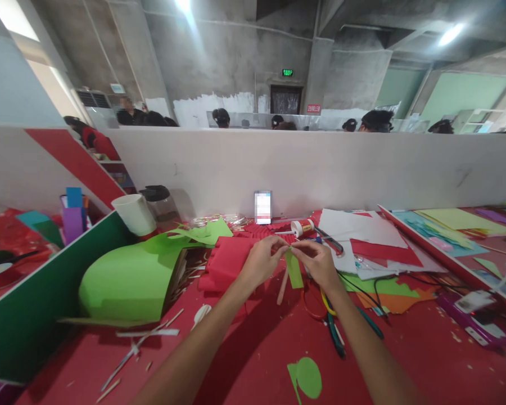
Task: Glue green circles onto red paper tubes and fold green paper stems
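Near you a green paper scrap [306, 378] lies on the red table [253, 349], and farther out your left hand [261, 262] and right hand [319, 262] both pinch the top of a green paper strip [294, 270], which looks cut out but not yet stuck to anything.

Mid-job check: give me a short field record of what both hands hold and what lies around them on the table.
left hand: pinches the top of the green paper strip
right hand: pinches the same strip top from the other side
thin stick: slants down beside the strip; holder unclear
left of hands: red folded paper, curled green sheet, white cup
behind hands: glue tube, phone against the partition
near edge: green cutout on the red table
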`<move>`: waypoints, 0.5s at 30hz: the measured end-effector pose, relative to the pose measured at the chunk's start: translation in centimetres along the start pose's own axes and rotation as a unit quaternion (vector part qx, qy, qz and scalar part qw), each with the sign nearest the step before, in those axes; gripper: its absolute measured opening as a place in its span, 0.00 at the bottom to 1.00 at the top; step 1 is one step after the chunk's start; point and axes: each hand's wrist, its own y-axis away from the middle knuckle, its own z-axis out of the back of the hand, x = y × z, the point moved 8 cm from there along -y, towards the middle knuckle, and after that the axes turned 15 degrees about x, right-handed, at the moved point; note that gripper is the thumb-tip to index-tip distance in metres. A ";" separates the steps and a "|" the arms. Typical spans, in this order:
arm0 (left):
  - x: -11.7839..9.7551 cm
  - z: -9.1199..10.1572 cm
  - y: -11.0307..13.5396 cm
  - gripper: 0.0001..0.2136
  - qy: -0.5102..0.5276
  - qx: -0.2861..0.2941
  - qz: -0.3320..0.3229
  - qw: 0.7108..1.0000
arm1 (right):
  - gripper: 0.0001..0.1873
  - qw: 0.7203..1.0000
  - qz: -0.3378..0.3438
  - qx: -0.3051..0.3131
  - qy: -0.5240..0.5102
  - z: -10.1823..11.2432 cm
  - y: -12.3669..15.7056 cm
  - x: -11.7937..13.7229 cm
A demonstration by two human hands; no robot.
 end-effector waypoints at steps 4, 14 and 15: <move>0.2 -0.2 -0.1 0.10 -0.020 -0.005 0.001 1.000 | 0.11 1.000 -0.008 0.002 -0.009 -0.1 0.0 -0.4; -0.3 -0.1 0.1 0.08 -0.046 -0.002 0.012 0.999 | 0.10 1.000 -0.010 0.019 -0.013 -0.4 -0.1 -1.0; -0.3 -0.1 0.1 0.07 -0.054 -0.003 0.017 0.998 | 0.10 1.000 -0.010 0.022 -0.014 -0.5 -0.1 -1.0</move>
